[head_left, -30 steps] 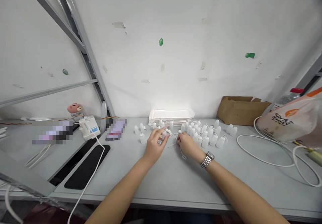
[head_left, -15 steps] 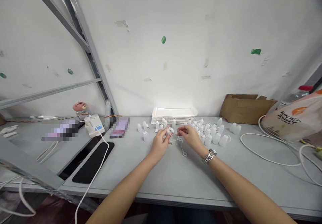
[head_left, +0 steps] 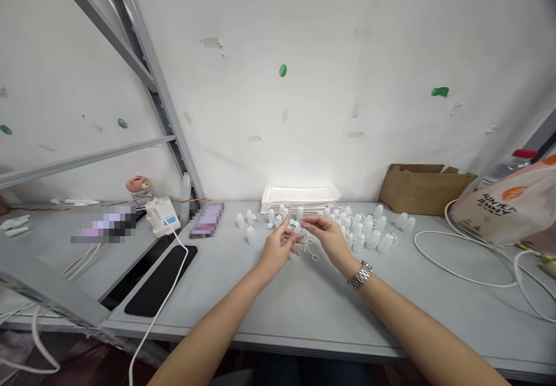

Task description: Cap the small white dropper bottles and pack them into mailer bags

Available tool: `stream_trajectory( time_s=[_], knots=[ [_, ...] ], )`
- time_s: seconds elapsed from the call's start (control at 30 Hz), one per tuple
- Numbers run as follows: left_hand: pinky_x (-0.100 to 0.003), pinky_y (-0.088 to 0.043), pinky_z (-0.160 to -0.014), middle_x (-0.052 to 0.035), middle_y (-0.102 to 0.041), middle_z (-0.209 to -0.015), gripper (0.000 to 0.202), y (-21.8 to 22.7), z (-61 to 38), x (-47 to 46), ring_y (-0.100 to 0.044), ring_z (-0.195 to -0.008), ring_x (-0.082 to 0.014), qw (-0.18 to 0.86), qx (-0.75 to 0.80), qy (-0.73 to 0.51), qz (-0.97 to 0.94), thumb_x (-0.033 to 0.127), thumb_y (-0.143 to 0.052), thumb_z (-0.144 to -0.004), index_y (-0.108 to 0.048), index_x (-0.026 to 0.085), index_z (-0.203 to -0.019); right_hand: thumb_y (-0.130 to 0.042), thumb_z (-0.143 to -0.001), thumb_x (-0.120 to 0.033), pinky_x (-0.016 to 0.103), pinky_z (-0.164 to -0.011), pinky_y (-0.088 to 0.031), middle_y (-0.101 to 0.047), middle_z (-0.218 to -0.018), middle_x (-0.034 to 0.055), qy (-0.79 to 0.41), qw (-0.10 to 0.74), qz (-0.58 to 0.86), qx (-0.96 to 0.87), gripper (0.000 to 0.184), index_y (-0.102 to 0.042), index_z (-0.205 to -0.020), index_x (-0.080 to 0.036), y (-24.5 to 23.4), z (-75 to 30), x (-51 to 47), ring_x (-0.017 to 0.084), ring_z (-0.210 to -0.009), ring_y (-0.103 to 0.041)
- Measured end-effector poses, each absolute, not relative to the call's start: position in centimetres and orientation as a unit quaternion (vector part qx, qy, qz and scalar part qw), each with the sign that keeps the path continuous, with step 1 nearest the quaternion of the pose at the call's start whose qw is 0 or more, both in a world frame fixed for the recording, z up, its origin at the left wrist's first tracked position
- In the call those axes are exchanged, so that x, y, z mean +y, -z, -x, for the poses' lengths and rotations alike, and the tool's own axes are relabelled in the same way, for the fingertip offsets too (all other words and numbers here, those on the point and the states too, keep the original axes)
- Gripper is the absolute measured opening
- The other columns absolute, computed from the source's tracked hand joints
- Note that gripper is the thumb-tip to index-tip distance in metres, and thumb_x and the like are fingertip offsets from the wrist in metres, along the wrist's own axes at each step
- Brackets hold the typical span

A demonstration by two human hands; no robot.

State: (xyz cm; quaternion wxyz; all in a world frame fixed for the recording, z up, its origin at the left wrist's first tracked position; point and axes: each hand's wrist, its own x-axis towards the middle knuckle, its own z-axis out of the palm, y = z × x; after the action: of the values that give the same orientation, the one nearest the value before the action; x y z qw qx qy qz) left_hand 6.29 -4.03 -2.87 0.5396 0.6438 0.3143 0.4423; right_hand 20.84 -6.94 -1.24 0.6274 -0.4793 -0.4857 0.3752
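- Right hand (head_left: pixel 329 238): fingers (head_left: pixel 311 223) pinched together, thumb and forefinger on a small white cap (head_left: pixel 297 230), which looks held.
- Left hand (head_left: pixel 277 248): fingers (head_left: pixel 285 222) raised and partly spread, tips right beside the white cap. Can't tell if they touch it or hold anything.
- White cord loop (head_left: pixel 310 249) hangs from the cap, below and between both hands, just above the worktop (head_left: pixel 304 308). Attachment point hidden by the fingers.
- White plastic bottles (head_left: pixel 359 230), many, stand in a cluster right of the hands, some with cords attached. Smaller group of white plastic bottles (head_left: pixel 251 235) left of the left hand.
- Stack of white trays (head_left: pixel 299 196) at the back edge of the worktop, behind the bottles.
- Metal wristwatch (head_left: pixel 359 275) on the right wrist.
- Right side: cardboard box (head_left: pixel 421 192), printed plastic bag (head_left: pixel 508 206), white cable (head_left: pixel 460 276) coiled on the worktop.
- Left side: black mat (head_left: pixel 160 282), white device (head_left: pixel 161 217), small pink figurine (head_left: pixel 138 184), two pixelated items.
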Motion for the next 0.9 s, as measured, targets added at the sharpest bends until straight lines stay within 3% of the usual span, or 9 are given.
stream_trajectory(
  time_s=[0.23, 0.57, 0.9],
  knots=[
    [-0.023, -0.051, -0.051, -0.0007, -0.056, -0.076, 0.055, 2.77, -6.13, -4.05, -0.062, -0.073, -0.0152, 0.537, 0.314, -0.446, -0.643, 0.027, -0.061, -0.076, -0.044, 0.022, -0.129, -0.070, -0.065, -0.033, 0.036, -0.080, -0.046, -0.069, -0.084, 0.0026, -0.409, 0.628, 0.455, -0.480, 0.017, -0.069, -0.077, -0.022, 1.40, -20.67, -7.00, 0.019, -0.084, -0.062],
    [-0.023, -0.051, -0.053, -0.0008, -0.056, -0.077, 0.056, 2.65, -6.02, -4.17, -0.062, -0.074, -0.0160, 0.534, 0.308, -0.442, -0.651, 0.027, -0.060, -0.077, -0.039, 0.021, -0.129, -0.067, -0.068, -0.032, 0.036, -0.082, -0.045, -0.068, -0.090, 0.0032, -0.382, 0.609, 0.462, -0.520, 0.013, -0.072, -0.076, -0.023, 1.21, -20.63, -7.42, 0.020, -0.089, -0.060],
    [-0.023, -0.050, -0.053, -0.0015, -0.058, -0.078, 0.054, 2.36, -6.07, -4.31, -0.062, -0.074, -0.0159, 0.535, 0.301, -0.445, -0.652, 0.030, -0.061, -0.076, -0.041, 0.021, -0.126, -0.069, -0.067, -0.035, 0.036, -0.082, -0.045, -0.069, -0.088, 0.0037, -0.442, 0.626, 0.433, -0.473, 0.024, -0.071, -0.087, -0.022, 1.98, -20.72, -6.81, 0.020, -0.086, -0.060]
  ],
)
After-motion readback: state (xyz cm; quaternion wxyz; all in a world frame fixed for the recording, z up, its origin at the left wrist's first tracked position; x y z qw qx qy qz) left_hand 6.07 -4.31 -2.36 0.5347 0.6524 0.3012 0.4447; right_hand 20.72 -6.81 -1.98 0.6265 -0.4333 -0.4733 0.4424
